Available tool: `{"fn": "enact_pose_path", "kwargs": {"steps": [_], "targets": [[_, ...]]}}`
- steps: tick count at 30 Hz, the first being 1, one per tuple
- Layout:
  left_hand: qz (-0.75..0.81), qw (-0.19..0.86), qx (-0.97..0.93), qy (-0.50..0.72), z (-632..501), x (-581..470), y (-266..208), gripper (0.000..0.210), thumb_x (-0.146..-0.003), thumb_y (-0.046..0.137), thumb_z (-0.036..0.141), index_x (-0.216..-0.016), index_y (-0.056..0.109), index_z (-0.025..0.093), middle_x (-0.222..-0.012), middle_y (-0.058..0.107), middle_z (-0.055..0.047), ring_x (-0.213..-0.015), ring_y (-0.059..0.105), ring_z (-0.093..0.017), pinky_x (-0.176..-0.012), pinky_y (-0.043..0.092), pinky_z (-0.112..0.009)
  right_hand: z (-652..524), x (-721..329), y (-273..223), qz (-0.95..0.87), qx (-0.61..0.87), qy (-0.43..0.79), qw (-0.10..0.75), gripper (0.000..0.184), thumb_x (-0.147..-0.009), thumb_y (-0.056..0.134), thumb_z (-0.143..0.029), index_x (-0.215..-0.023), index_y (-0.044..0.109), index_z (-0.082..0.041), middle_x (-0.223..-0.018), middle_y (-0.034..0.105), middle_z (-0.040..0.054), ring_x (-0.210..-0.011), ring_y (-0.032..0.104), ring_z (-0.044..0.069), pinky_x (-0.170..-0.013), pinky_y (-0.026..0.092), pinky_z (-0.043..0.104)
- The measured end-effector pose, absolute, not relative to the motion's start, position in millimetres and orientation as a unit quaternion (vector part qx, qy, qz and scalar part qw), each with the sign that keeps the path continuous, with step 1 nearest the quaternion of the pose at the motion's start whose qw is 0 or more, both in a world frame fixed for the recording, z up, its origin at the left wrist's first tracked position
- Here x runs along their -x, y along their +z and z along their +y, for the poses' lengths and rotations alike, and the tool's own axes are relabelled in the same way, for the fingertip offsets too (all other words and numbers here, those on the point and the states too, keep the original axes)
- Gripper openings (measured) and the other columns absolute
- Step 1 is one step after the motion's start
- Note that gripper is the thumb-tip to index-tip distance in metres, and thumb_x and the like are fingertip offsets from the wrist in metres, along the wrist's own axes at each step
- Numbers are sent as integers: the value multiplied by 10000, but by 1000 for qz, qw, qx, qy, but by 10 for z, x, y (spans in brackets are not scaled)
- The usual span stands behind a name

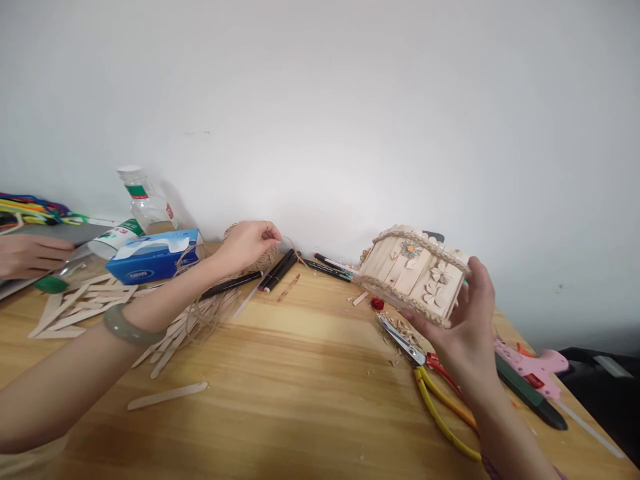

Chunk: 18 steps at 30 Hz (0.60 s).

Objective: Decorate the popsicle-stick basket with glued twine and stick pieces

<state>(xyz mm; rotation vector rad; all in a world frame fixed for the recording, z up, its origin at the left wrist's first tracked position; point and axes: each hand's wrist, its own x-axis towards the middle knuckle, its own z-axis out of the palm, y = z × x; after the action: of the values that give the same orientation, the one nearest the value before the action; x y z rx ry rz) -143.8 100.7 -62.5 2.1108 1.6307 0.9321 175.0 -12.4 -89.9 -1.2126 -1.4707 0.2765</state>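
Head view: twine trim (pixel 425 243) and flowers (pixel 411 249) were already on the box (pixel 400 273)!
Above the counter (pixel 300 360), the right hand (pixel 470 333) had fingers gripping it; the left hand (pixel 245 243) pinched a twine strand (pixel 291 243); loose sticks (pixel 163 361) lay unattached.

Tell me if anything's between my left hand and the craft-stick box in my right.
Nothing solid visibly blocks your left hand from the craft-stick box: just a thin twine strand at its fingers, and black markers on the table below.

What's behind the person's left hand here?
A ball of twine, its edges showing beside and below the left hand. The part directly behind the hand is covered and can't be seen.
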Motion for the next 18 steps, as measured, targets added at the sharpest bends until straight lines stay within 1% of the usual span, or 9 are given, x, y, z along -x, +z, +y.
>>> {"fn": "enact_pose_path", "kwargs": {"steps": [5, 10, 12, 15, 16, 18], "targets": [[570, 105, -751, 317, 1097, 1439, -571, 305, -809, 478, 310, -992, 694, 198, -999, 726, -56, -925, 642, -231, -825, 467, -331, -118, -1756, -884, -632, 507, 117, 574, 1058, -575, 832, -364, -1422, 204, -279, -1423, 300, 124, -1279, 361, 319, -1029, 334, 552], [551, 76, -780, 288, 1164, 1411, -583, 409, -830, 454, 277, -1207, 602, 218, -1033, 721, -38, -942, 650, -204, -844, 475, -304, -119, -1759, -872, -632, 501, 116, 580, 1062, -581, 832, -352, -1425, 194, -265, -1419, 310, 128, -1281, 361, 308, -1047, 313, 540], [539, 64, -796, 268, 1156, 1394, -600, 412, -819, 470, 249, -1209, 601, 226, -1115, 697, -27, -955, 648, -193, -869, 470, -291, -121, -1757, -869, -632, 500, 116, 581, 1059, -583, 830, -353, -1424, 193, -266, -1425, 305, 125, -1285, 357, 306, -1050, 312, 536], [526, 34, -815, 241, 1086, 1359, -610, 353, -794, 504, 218, -1110, 661, 215, -1275, 606, -34, -1036, 614, -213, -934, 437, -308, -124, -1752, -863, -628, 505, 119, 580, 1056, -577, 832, -360, -1419, 200, -277, -1437, 289, 118, -1295, 342, 308, -1048, 319, 534], [524, 20, -818, 236, 1048, 1344, -609, 325, -794, 503, 212, -1066, 680, 201, -1285, 593, -48, -1072, 592, -232, -954, 421, -330, -127, -1750, -860, -627, 506, 119, 580, 1056, -572, 834, -363, -1416, 203, -281, -1439, 286, 115, -1296, 340, 309, -1046, 322, 534], [519, -4, -825, 224, 960, 1304, -605, 295, -816, 466, 208, -997, 696, 178, -1229, 613, -78, -1114, 552, -266, -963, 402, -373, -134, -1741, -853, -626, 509, 122, 578, 1060, -568, 834, -373, -1414, 202, -286, -1433, 293, 114, -1289, 349, 310, -1040, 328, 539]]}}
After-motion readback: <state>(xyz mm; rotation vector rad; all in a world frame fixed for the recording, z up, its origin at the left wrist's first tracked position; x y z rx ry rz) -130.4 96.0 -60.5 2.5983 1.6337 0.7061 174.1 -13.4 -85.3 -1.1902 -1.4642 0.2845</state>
